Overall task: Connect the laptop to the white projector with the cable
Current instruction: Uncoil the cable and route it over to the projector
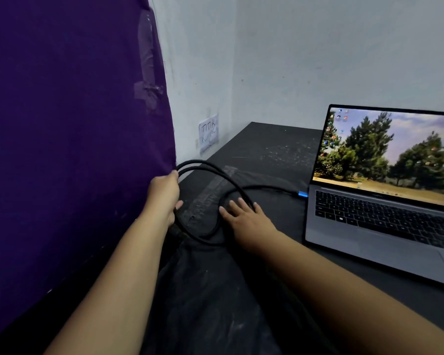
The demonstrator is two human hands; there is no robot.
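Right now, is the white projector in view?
No: only the laptop, cable and purple cloth show.

Left of my hands I see a purple cloth (69, 124) hanging, with strips of clear tape (147, 62) along its edge. Beyond them, a handwritten paper label (208, 133) sticks on the white wall (318, 52) above the black table (272, 147).

paper note (208, 133) on wall | handwritten "TITIK" | second line unclear

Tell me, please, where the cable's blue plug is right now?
The blue plug sits at the laptop's left edge, right of the right hand.
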